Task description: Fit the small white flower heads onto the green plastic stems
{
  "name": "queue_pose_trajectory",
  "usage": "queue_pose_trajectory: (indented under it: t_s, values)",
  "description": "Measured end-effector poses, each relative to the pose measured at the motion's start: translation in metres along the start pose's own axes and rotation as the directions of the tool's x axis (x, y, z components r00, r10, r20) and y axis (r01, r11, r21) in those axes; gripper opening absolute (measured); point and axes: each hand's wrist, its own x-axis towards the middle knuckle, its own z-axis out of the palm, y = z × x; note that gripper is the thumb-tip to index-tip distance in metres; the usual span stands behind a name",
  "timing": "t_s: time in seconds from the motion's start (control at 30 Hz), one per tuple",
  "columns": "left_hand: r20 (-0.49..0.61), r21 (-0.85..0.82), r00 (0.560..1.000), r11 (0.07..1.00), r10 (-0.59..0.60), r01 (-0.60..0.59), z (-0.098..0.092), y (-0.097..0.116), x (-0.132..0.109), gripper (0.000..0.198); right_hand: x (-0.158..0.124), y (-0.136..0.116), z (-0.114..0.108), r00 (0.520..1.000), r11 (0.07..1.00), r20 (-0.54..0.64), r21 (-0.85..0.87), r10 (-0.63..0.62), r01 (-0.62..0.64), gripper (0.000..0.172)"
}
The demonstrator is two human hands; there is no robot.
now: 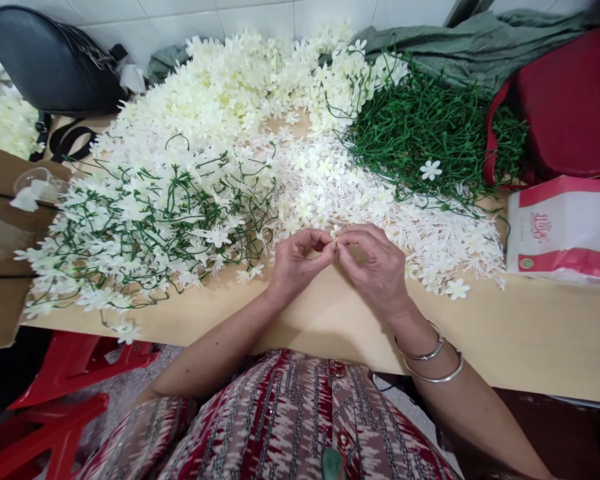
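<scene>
My left hand [299,265] and my right hand [379,272] meet over the near middle of the table, thumbs and forefingers pinched together. Between their fingertips is a small white artificial flower piece [335,231], mostly hidden by the fingers. Beyond and to the right of my hands spread thin white flower parts [430,233]. A heap of green plastic stems [405,130] lies farther back on the right, with one white flower [431,170] on it. On the left is a pile of white flowers with green stems [170,207]. Loose white blossoms [230,83] are heaped at the back.
A black bag [55,63] stands at the back left, above a cardboard box [5,233]. At right are a red bag [570,100] and a red-and-white paper bag [563,230]. The wooden table [540,333] has its edge before me; red stools [75,367] stand below left.
</scene>
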Motion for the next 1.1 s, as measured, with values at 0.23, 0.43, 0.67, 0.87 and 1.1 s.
queue_pose_trajectory:
  t_s: [0.23, 0.43, 0.67, 0.87, 1.1]
  values:
    - [-0.008, 0.044, 0.999, 0.998, 0.034, -0.034, 0.002, 0.005, 0.002, 0.008, 0.001, -0.007, 0.001, 0.989, 0.982, 0.018, 0.115, 0.148, -0.149, 0.012]
    - [0.039, 0.025, 0.999, 0.999, 0.029, -0.03, 0.0, 0.003, 0.004, 0.007, 0.001, -0.006, 0.0, 0.962, 0.939, 0.053, 0.208, 0.268, -0.273, 0.011]
    - [0.063, -0.041, 0.998, 0.999, -0.01, 0.012, 0.0, 0.002, 0.006, 0.013, 0.0, -0.002, 0.0, 0.914, 0.867, 0.092, 0.291, 0.394, -0.403, 0.007]
    - [0.04, -0.114, 0.998, 0.992, -0.056, 0.06, -0.004, 0.007, 0.009, 0.02, -0.001, 0.005, -0.003, 0.835, 0.754, 0.081, 0.387, 0.545, -0.53, 0.003]
    - [0.037, -0.24, 0.992, 0.963, -0.119, 0.124, -0.008, 0.011, 0.013, 0.027, -0.002, 0.029, -0.011, 0.8, 0.712, -0.043, 0.486, 0.598, -0.506, 0.005]
